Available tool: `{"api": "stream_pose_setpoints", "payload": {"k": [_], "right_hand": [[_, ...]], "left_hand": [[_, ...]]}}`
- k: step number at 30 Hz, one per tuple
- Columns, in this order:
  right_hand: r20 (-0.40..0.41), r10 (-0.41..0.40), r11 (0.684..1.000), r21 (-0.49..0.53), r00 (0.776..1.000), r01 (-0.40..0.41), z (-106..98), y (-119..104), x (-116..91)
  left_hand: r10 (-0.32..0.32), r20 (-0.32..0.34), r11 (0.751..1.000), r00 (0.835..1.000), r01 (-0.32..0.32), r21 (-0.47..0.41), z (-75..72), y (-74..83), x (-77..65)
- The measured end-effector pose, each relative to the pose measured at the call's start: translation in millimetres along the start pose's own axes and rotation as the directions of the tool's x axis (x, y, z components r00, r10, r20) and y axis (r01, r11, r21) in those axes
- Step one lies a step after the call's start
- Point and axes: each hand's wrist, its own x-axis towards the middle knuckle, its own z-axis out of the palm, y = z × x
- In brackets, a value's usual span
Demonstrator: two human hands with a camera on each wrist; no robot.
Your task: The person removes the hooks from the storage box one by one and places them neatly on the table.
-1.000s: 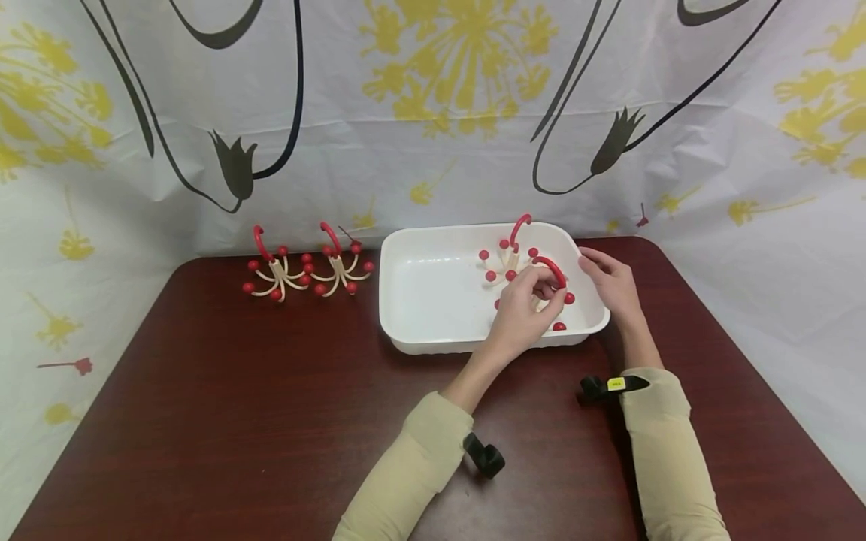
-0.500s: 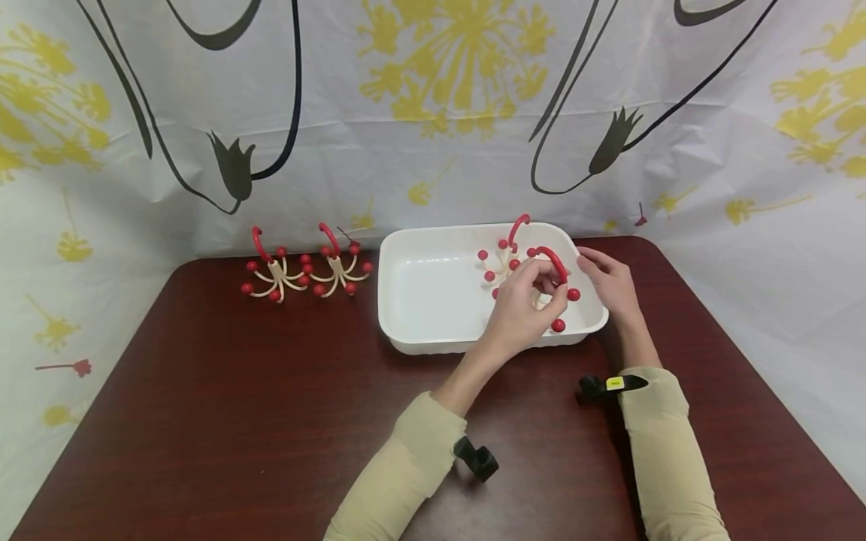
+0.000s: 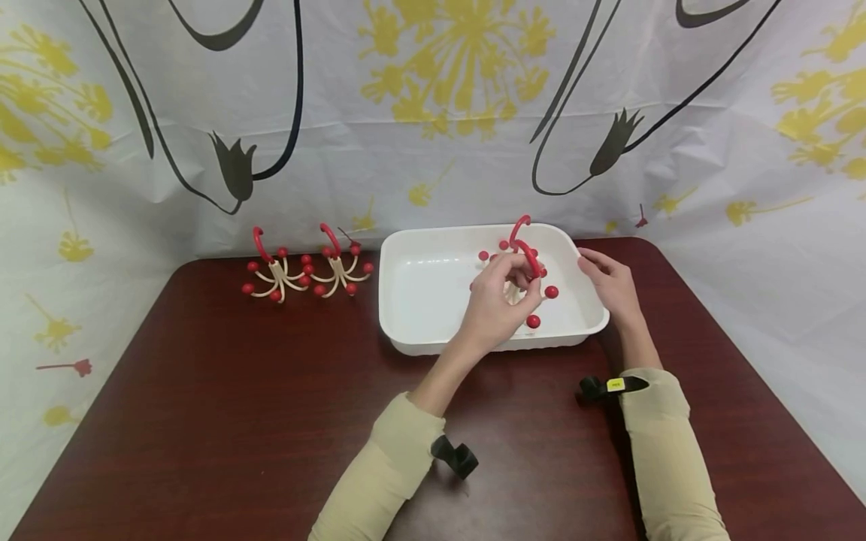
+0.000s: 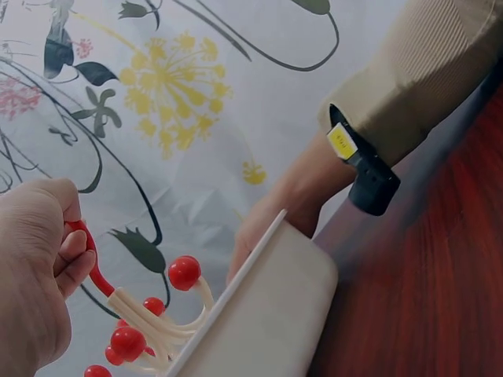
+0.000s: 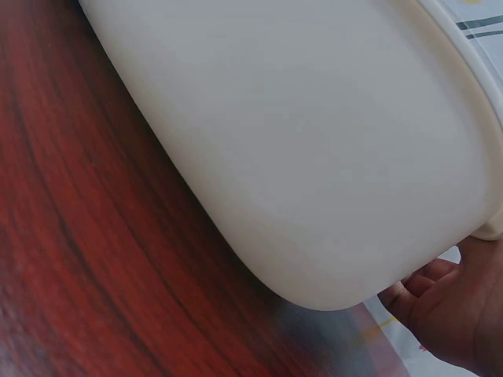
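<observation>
My left hand (image 3: pixel 495 306) pinches the red hooked handle of a claw-shaped massager (image 4: pixel 157 328) with cream legs and red ball tips. It is over the right half of a white tray (image 3: pixel 426 293), and my hand hides part of it in the head view. Behind it in the tray sits another massager (image 3: pixel 519 225), its red hook rising above the rim. At the tray's right end, my right hand (image 3: pixel 612 291) grips the rim; the right wrist view shows curled fingers (image 5: pixel 428 283) there.
Two similar massagers, a left one (image 3: pixel 277 276) and a right one (image 3: pixel 337 264), stand left of the tray on the dark wooden table (image 3: pixel 223 391). A patterned white cloth (image 3: pixel 325 90) hangs right behind the table's far edge.
My left hand has moved left within the tray, and the massager it holds has shifted left with it. The right hand has stayed on the rim.
</observation>
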Motion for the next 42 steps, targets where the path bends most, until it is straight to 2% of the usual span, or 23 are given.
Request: {"api": "stream_pose_setpoints", "payload": {"k": [10, 19, 23, 28, 33, 37, 42], "right_hand": [[-0.01, 0.0, 1.0, -0.016, 1.0, 0.0, 0.6, -1.7, -3.1], [0.011, 0.0, 1.0, 0.006, 1.0, 0.0, 0.9, -22.7, -13.8], [0.002, 0.007, 1.0, 0.001, 1.0, -0.007, 0.4, -14.0, -9.4], [-0.004, 0.005, 0.999, -0.035, 1.0, -0.005, 0.2, -1.0, -3.1], [-0.013, -0.004, 0.999, -0.04, 1.0, 0.003, 0.7, -1.2, -3.3], [-0.01, -0.001, 0.999, -0.04, 1.0, 0.001, 0.8, -1.7, -3.3], [-0.005, 0.003, 0.999, -0.041, 1.0, -0.004, 0.8, -1.1, -3.2]], "left_hand": [[0.047, -0.044, 0.999, 0.998, -0.046, 0.02, -21.9, 1.6, 0.2], [0.048, -0.08, 0.999, 0.996, -0.046, 0.029, -43.0, 0.5, -1.1], [0.043, -0.091, 0.999, 0.995, -0.04, 0.036, -54.0, 0.8, -1.9], [0.067, -0.126, 0.997, 0.99, -0.06, 0.057, -69.9, 0.8, -4.1], [0.08, -0.147, 0.994, 0.986, -0.069, 0.079, -87.2, 1.4, -8.2], [0.067, -0.152, 0.995, 0.986, -0.054, 0.087, -100.0, 1.1, -12.3], [0.049, -0.188, 0.995, 0.981, -0.032, 0.096, -115.7, -1.2, -19.3]]}}
